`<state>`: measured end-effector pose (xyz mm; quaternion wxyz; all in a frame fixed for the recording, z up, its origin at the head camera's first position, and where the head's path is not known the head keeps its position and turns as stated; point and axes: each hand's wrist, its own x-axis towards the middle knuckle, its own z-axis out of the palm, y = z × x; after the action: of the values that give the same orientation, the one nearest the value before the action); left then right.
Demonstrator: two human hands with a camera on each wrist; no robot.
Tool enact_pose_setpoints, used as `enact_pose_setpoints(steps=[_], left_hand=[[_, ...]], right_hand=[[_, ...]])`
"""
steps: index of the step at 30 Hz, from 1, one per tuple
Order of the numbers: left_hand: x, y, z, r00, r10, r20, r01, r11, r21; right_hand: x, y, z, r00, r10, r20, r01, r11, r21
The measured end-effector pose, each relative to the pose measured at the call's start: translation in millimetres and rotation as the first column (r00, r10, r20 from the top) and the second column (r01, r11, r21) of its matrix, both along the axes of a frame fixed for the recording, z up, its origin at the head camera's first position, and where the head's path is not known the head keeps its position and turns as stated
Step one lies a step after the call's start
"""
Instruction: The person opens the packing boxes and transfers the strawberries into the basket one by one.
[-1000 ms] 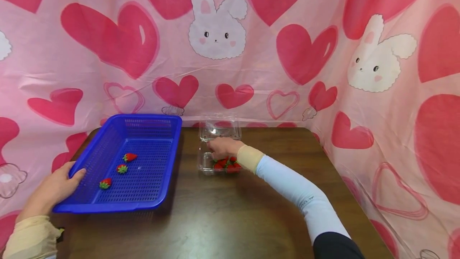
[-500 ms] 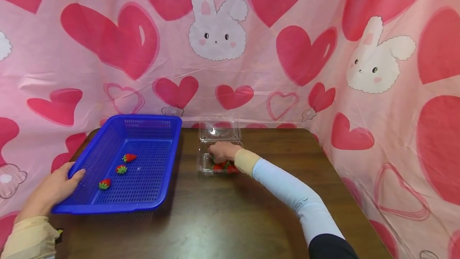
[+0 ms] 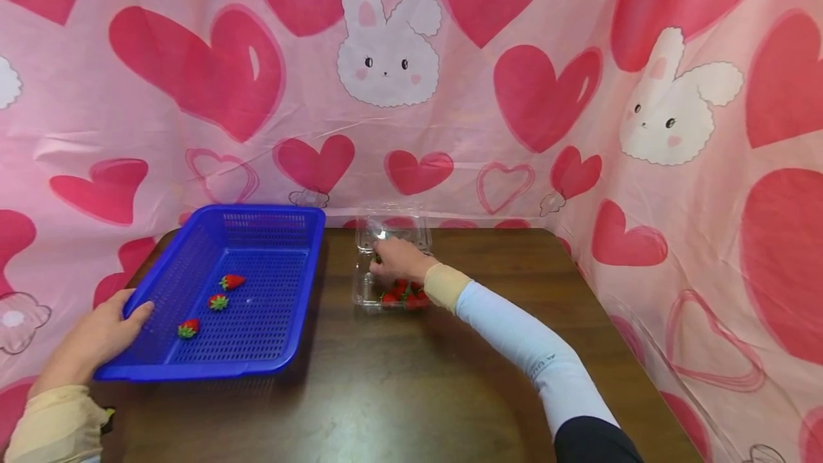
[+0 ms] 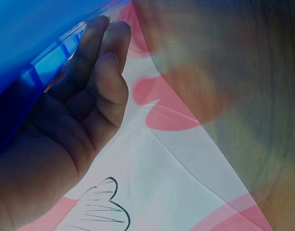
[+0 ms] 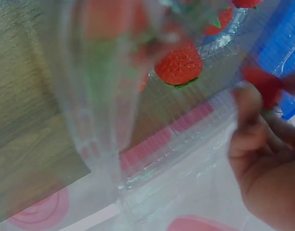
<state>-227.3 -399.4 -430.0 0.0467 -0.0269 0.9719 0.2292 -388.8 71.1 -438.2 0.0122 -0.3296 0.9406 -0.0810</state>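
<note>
At the left stands a blue plastic basket (image 3: 257, 263) with three strawberries (image 3: 232, 281) lying on its slotted floor. My left hand (image 3: 96, 334) grips the basket's left rim, thumb over the inner side; in the left wrist view its fingers (image 4: 113, 82) curl along the outside. My right hand (image 3: 401, 261) is over a clear plastic clamshell box (image 3: 363, 284) at the table's far middle. Between thumb and fingers it pinches a strawberry (image 5: 265, 86), seen in the right wrist view and mostly hidden from the head view. Several more strawberries (image 3: 405, 295) lie in the box's near part.
The box's clear lid (image 3: 408, 234) stands raised at the back, close to the curtain. A pink curtain (image 3: 476, 113) with hearts and rabbits hangs behind and to the right of the brown wooden table (image 3: 398, 391).
My right hand dipped toward the strawberries in the box, then rose slightly with one pinched in its fingers. The left hand and basket have stayed in place.
</note>
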Motion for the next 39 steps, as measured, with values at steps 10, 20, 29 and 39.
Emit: enact_pose_setpoints(steps=[10, 20, 29, 39], left_hand=[[1.5, 0.5, 0.8, 1.0, -0.001, -0.023, 0.0, 1.0, -0.018], [0.6, 1.2, -0.3, 1.0, 0.003, -0.028, -0.004, 1.0, -0.019], [1.5, 3.7, 0.5, 1.0, 0.02, -0.023, -0.02, 1.0, -0.003], [2.5, 2.8, 1.7, 1.0, 0.009, -0.025, -0.009, 1.0, 0.001]], right_hand=[[-0.4, -8.7, 10.6, 0.989, -0.04, -0.143, 0.007, 0.974, -0.224], [-6.6, -36.4, 44.7, 0.985, 0.023, -0.171, -0.067, 0.964, -0.258], [-6.4, -81.5, 81.4, 0.966, 0.114, -0.233, -0.169, 0.958, -0.234], [1.1, -150.2, 100.3, 0.962, 0.161, -0.222, -0.202, 0.963, -0.176]])
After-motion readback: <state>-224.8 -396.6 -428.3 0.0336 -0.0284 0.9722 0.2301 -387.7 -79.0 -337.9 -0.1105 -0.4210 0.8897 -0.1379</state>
